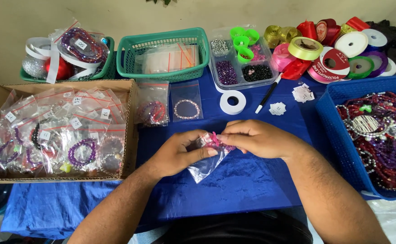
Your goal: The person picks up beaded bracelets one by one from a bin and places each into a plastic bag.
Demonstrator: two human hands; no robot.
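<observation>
At frame centre, left hand (178, 153) and right hand (256, 138) both pinched a small clear zip bag (205, 163) with a pink bead bracelet (216, 141) at its mouth, above the blue-clothed table (234, 185). Cardboard box (130, 131) of bagged bracelets sat left.

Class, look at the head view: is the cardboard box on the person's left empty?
No: the cardboard box is packed with small clear bags that hold bead bracelets, several with little white tags.
</observation>
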